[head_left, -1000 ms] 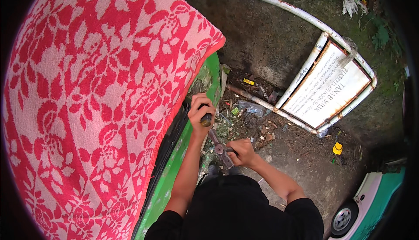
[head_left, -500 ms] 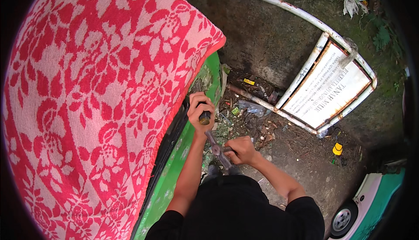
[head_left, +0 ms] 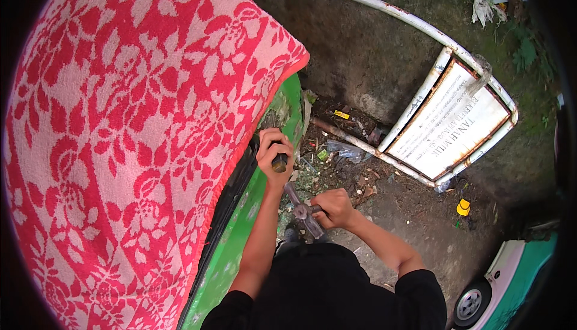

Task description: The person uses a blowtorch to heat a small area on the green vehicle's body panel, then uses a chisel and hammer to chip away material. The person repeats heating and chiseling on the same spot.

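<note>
My left hand (head_left: pixel 275 150) is wrapped around a chisel-like tool (head_left: pixel 279 162) with a dark, rounded handle whose butt end points toward me. Its far end meets the scraped, bare-looking patch (head_left: pixel 277 111) on a green vehicle panel (head_left: pixel 243 216); the exact tip is hard to make out. In my right hand (head_left: pixel 335 207) is a hammer (head_left: pixel 305 212), gripped by its handle close to the head. The worn metal head hangs just below and to the right of the left hand, apart from the tool's butt.
A red and pink floral blanket (head_left: pixel 138 120) covers the vehicle's top at left. Ahead right, a rusty white pipe frame holds a signboard (head_left: pixel 451 123) against a mossy wall. Litter and a yellow scrap (head_left: pixel 463 207) lie on the dirt. A teal and white vehicle (head_left: pixel 520 276) stands lower right.
The hammer head has shifted slightly right and toward me, a little farther from the chisel-like tool. My left hand keeps nearly the same place and grip.
</note>
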The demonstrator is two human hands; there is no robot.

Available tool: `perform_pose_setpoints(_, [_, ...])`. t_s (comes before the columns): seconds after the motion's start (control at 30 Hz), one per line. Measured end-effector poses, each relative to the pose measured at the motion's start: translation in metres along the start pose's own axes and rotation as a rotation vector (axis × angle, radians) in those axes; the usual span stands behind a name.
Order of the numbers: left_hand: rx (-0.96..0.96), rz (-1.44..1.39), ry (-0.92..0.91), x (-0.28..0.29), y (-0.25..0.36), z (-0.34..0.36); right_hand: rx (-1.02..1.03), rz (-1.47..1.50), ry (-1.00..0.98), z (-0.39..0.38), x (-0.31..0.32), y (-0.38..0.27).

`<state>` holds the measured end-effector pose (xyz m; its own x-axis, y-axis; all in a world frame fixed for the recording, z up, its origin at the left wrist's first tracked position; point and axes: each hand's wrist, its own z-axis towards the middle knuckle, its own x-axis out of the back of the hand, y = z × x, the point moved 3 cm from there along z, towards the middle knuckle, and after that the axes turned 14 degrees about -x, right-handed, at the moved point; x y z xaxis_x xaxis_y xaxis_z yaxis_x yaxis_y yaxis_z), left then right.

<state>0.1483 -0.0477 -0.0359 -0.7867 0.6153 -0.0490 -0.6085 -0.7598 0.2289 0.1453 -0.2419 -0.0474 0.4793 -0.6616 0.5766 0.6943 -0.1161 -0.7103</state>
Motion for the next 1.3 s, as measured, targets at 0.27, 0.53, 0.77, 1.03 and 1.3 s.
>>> perform_pose_setpoints(0.27, [0.015, -0.01, -0.004, 0.0, 0.002, 0.003, 0.024, 0.002, -0.001, 0.002, 0.001, -0.001])
perform_pose_setpoints(0.53, [0.02, -0.025, 0.02, -0.002, -0.004, 0.004, 0.029, 0.003, 0.022, -0.003, -0.005, -0.002])
perform_pose_setpoints(0.77, [-0.021, -0.013, -0.023, 0.001, -0.003, 0.005, -0.054, 0.056, 0.037, -0.007, -0.005, -0.01])
perform_pose_setpoints(1.03, [-0.013, -0.014, -0.02, 0.008, 0.001, -0.002, -0.08, 0.069, 0.033, -0.011, -0.007, -0.012])
perform_pose_setpoints(1.3, [-0.029, -0.016, -0.027, 0.007, -0.002, 0.001, -0.002, 0.102, 0.029, -0.009, -0.006, -0.015])
